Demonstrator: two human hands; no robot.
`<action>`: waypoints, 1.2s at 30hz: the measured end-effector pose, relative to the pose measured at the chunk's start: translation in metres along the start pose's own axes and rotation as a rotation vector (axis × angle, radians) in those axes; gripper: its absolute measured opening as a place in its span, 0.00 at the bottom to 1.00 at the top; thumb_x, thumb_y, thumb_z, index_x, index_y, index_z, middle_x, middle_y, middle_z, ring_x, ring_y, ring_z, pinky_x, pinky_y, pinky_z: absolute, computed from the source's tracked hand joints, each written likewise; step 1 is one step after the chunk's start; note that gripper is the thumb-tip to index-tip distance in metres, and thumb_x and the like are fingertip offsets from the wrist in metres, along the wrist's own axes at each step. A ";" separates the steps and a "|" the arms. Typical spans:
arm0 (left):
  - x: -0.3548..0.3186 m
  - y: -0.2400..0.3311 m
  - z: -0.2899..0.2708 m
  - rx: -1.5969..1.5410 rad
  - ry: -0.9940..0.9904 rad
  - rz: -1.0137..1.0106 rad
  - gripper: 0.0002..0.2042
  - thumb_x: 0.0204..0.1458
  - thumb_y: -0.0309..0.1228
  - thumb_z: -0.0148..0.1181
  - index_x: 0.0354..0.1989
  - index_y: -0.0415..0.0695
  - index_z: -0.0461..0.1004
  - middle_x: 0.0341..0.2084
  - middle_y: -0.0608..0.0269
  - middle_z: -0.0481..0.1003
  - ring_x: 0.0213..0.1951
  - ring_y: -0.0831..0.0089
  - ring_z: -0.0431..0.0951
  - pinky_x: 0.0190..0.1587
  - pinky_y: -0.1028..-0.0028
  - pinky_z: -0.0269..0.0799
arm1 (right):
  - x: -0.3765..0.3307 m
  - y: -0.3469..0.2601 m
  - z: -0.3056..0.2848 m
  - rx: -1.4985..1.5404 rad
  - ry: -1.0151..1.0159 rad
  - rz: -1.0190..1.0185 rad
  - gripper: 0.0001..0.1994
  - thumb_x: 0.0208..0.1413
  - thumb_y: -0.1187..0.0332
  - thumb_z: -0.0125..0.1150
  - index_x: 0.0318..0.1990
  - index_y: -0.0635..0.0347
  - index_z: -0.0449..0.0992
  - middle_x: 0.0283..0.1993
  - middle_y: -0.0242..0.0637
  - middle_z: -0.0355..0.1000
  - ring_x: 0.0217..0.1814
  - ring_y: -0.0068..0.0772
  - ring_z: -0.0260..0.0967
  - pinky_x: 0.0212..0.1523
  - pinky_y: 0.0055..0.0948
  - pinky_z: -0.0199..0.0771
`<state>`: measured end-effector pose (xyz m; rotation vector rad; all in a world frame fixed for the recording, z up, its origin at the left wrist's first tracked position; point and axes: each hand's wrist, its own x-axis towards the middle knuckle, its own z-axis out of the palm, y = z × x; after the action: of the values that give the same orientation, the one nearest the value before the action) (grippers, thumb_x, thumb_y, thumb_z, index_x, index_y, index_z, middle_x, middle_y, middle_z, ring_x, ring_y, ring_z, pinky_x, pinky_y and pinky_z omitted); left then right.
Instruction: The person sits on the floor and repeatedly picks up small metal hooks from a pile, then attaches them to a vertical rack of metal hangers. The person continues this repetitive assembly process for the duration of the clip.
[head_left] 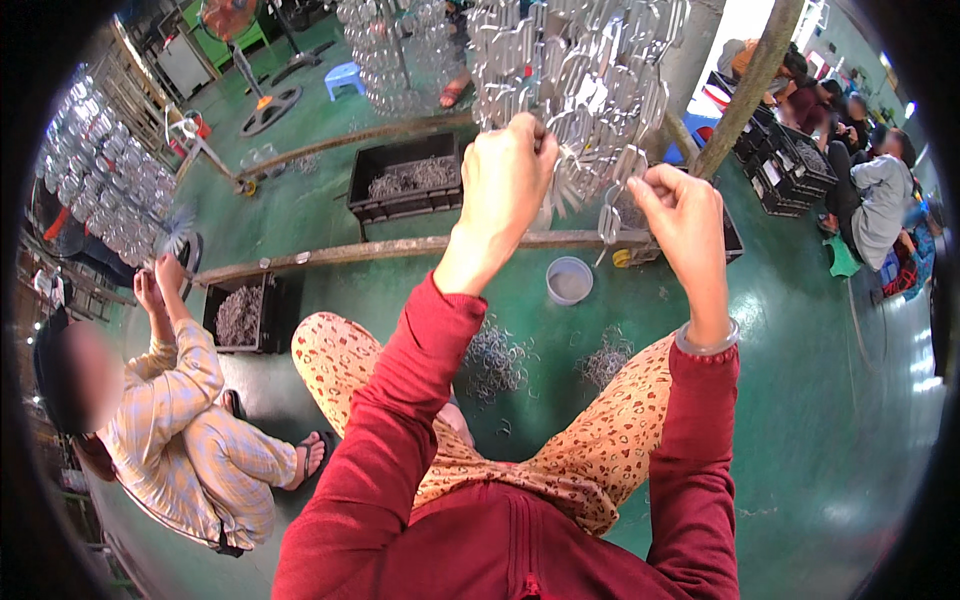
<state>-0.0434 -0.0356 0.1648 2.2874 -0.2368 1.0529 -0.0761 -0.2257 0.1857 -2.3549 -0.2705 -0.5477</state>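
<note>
Before me hangs a dense cluster of shiny bent metal pieces [585, 75], strung in columns. At its lower left, my left hand [505, 175] is raised with its fingers curled closed. What it grips, if anything, is hidden by the hand and the hanging metal. To the right of the cluster, my right hand [683, 205] pinches thumb to forefinger at a thin, shiny metal loop [608, 222], which dangles beside the fingertips. Loose metal pieces [497, 360] lie heaped on the floor between my knees, with a second small heap [607, 358] to their right.
A wooden rail [400, 250] runs low across the front. Black crates [405, 180] of metal pieces stand behind it, and a small tub [569, 281] sits before it. Left, a seated co-worker [170, 400] reaches to another hanging cluster [105, 175]. A slanted post [750, 90] rises right.
</note>
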 end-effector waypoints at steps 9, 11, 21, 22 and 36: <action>0.010 -0.022 -0.016 -0.122 0.039 -0.007 0.08 0.47 0.31 0.62 0.29 0.38 0.76 0.18 0.51 0.76 0.22 0.62 0.79 0.25 0.70 0.72 | 0.025 -0.023 0.037 -0.084 0.087 -0.041 0.11 0.50 0.63 0.60 0.31 0.62 0.78 0.26 0.45 0.74 0.29 0.45 0.74 0.32 0.36 0.70; 0.011 -0.027 -0.013 -0.148 0.046 0.006 0.08 0.47 0.31 0.62 0.29 0.38 0.76 0.19 0.51 0.76 0.22 0.62 0.79 0.25 0.70 0.72 | 0.029 -0.022 0.046 -0.096 0.112 -0.063 0.10 0.50 0.63 0.60 0.30 0.62 0.78 0.27 0.45 0.75 0.29 0.45 0.74 0.32 0.36 0.70; -0.036 -0.041 -0.009 -0.386 0.015 -0.123 0.12 0.44 0.31 0.67 0.25 0.37 0.71 0.15 0.57 0.74 0.16 0.77 0.75 0.20 0.76 0.68 | 0.039 -0.011 0.076 -0.069 0.211 -0.040 0.10 0.50 0.65 0.59 0.33 0.63 0.77 0.28 0.45 0.75 0.27 0.41 0.74 0.31 0.34 0.70; -0.053 -0.044 -0.006 -0.452 -0.157 -0.237 0.11 0.45 0.31 0.66 0.27 0.36 0.73 0.16 0.58 0.75 0.17 0.78 0.75 0.20 0.76 0.68 | 0.041 -0.011 0.078 -0.055 0.218 -0.046 0.10 0.50 0.65 0.59 0.33 0.63 0.78 0.27 0.45 0.75 0.26 0.40 0.74 0.31 0.34 0.70; -0.110 -0.063 0.098 -2.045 -0.573 -1.349 0.20 0.57 0.35 0.53 0.51 0.30 0.65 0.37 0.47 0.76 0.30 0.71 0.80 0.22 0.85 0.75 | 0.040 -0.010 0.068 -0.048 0.214 -0.083 0.09 0.50 0.67 0.60 0.33 0.65 0.77 0.25 0.44 0.74 0.23 0.34 0.73 0.28 0.30 0.69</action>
<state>-0.0302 -0.0522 0.0053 0.3337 0.0818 -0.5860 -0.0230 -0.1708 0.1636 -2.3150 -0.2600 -0.8475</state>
